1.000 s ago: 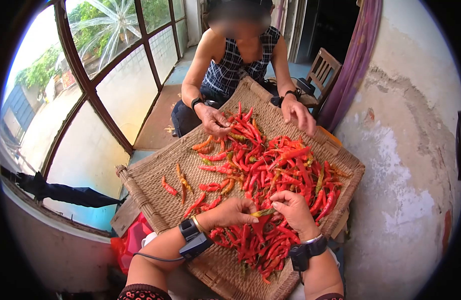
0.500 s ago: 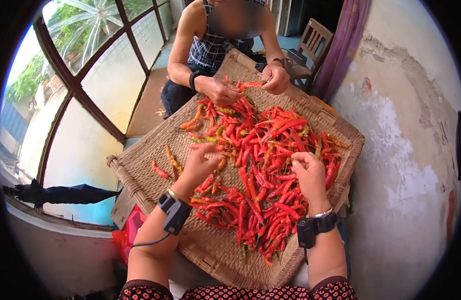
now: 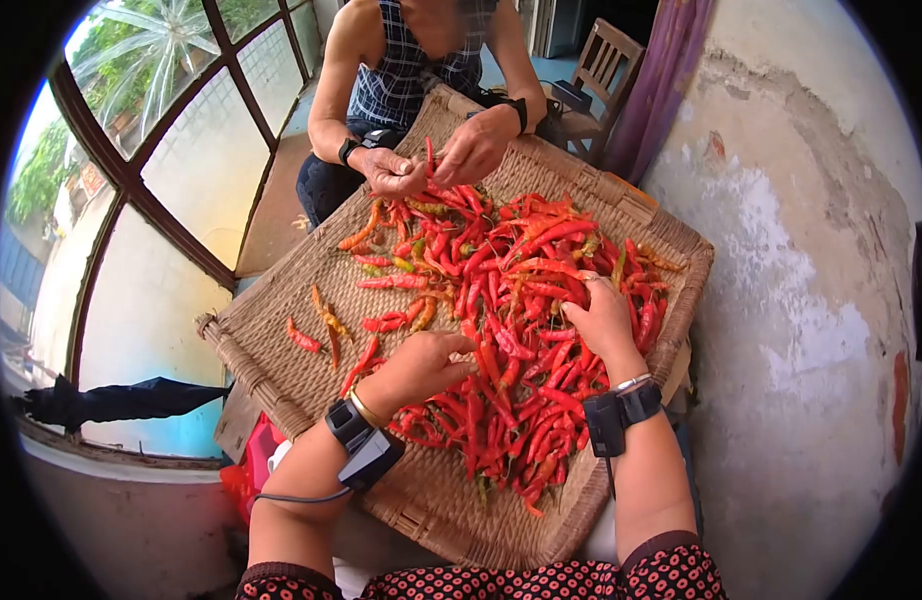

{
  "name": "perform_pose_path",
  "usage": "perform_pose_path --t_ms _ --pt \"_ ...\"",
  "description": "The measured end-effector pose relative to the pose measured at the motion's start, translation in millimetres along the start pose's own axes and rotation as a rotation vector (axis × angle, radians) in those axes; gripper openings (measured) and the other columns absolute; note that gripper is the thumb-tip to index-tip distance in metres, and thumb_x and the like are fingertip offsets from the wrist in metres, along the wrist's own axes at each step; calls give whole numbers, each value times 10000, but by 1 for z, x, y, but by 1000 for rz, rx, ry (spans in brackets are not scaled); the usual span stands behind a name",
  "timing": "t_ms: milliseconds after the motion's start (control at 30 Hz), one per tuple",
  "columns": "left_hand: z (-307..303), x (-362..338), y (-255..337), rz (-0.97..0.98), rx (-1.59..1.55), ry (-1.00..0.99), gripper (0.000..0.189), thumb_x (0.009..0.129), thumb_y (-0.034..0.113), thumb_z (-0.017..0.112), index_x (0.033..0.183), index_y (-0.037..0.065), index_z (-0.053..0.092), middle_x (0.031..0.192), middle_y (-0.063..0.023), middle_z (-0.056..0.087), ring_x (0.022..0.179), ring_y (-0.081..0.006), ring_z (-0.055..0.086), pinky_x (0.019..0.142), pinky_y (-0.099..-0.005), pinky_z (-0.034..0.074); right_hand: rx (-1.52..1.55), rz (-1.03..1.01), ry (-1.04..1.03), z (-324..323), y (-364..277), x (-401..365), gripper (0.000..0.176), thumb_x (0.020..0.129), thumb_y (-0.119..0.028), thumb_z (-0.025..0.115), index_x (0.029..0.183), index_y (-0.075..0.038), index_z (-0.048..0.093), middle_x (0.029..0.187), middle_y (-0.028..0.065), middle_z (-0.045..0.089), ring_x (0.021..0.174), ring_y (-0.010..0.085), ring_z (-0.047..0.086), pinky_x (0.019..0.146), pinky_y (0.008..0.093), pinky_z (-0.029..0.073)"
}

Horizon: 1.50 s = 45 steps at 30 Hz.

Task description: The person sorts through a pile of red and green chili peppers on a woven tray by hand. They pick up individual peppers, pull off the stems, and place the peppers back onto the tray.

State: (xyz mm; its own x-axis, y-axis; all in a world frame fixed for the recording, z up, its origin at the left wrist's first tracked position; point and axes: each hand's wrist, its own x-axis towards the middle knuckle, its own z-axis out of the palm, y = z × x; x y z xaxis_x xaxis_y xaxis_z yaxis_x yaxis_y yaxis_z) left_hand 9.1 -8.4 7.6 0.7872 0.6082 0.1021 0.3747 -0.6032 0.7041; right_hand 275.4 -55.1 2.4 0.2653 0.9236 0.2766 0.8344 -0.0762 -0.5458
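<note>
Red chili peppers (image 3: 501, 330) lie heaped on a woven tray (image 3: 271, 330), some of them orange or greenish. My left hand (image 3: 421, 370) is over the left side of the heap, fingers stretched to the right and thumb apart, with no pepper visible in it. On the heap's right side, my right hand (image 3: 603, 318) touches the peppers, its thumb and forefinger spread; nothing shows clearly held. A few peppers, one red (image 3: 303, 337) and some orange (image 3: 329, 315), lie apart at the tray's left.
Across the tray sits a person whose hands (image 3: 431, 165) are at the far peppers, one pepper upright between them. A wooden chair (image 3: 601, 85) stands behind. Framed windows and a dark folded umbrella (image 3: 146, 400) are at left, a peeling wall (image 3: 781, 300) at right.
My left hand has moved down and right over the heap. My right hand has lowered slightly onto the peppers. The other person's hands have shifted left, and the whole view has shifted a little.
</note>
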Motion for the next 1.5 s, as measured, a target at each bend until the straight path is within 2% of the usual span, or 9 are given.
perform_pose_path --t_ms 267,533,800,967,1067,1167,1267,1400,1500 --pt "1 2 6 -1 3 -36 291 771 196 628 1002 21 598 883 -169 626 805 -324 601 713 -370 481 -47 -138 -159 9 -22 -9 306 730 -158 611 997 -12 575 913 178 595 858 341 576 768 414 472" --pt "4 3 13 -313 -653 -126 352 868 287 583 1091 15 560 868 0 602 708 -64 534 644 -226 464 398 -49 -480 10 -63 -29 236 701 -158 674 813 2 540 737 185 586 745 350 584 651 400 454" --pt "-5 2 13 -526 -1104 17 146 862 222 586 848 78 606 683 15 605 559 -41 535 520 -176 416 652 119 -714 0 -76 -33 150 797 -131 617 848 0 562 656 88 594 549 124 591 489 306 450" --pt "-34 -1 2 -530 -1017 -161 120 857 179 578 821 70 615 635 1 601 527 -44 538 494 -162 414 400 -88 -484 5 -54 -29 156 792 -147 579 831 1 552 663 162 581 615 281 597 566 366 458" --pt "-53 -7 3 -447 -1036 -31 113 863 162 565 856 57 608 642 -11 601 526 -58 552 484 -161 426 272 -100 -429 3 -55 -29 161 773 -153 584 800 2 552 680 191 567 660 344 573 594 388 449" --pt "-53 0 -13 -325 -1322 461 227 889 207 531 1021 25 559 802 -20 628 572 -51 538 528 -183 447 304 -48 -499 -1 -59 -28 164 770 -154 599 796 5 571 651 173 565 612 298 577 567 365 441" --pt "-46 1 -9 -488 -1102 481 289 918 221 479 1116 19 537 881 -13 617 614 -59 522 571 -196 463 432 1 -546 -3 -65 -29 184 771 -156 612 849 10 600 612 129 561 569 220 567 547 329 433" --pt "-19 0 11 -429 -862 104 356 878 169 558 1193 18 491 980 -22 594 709 -65 545 623 -209 465 509 28 -684 -1 -70 -31 232 782 -156 614 947 7 613 615 73 567 571 132 543 553 296 431" --pt "-7 0 13 -15 -358 -25 357 825 134 624 1156 38 530 954 -35 595 724 -94 561 636 -239 465 561 -23 -766 2 -65 -34 250 789 -156 608 980 4 613 646 67 585 592 116 545 573 278 439"
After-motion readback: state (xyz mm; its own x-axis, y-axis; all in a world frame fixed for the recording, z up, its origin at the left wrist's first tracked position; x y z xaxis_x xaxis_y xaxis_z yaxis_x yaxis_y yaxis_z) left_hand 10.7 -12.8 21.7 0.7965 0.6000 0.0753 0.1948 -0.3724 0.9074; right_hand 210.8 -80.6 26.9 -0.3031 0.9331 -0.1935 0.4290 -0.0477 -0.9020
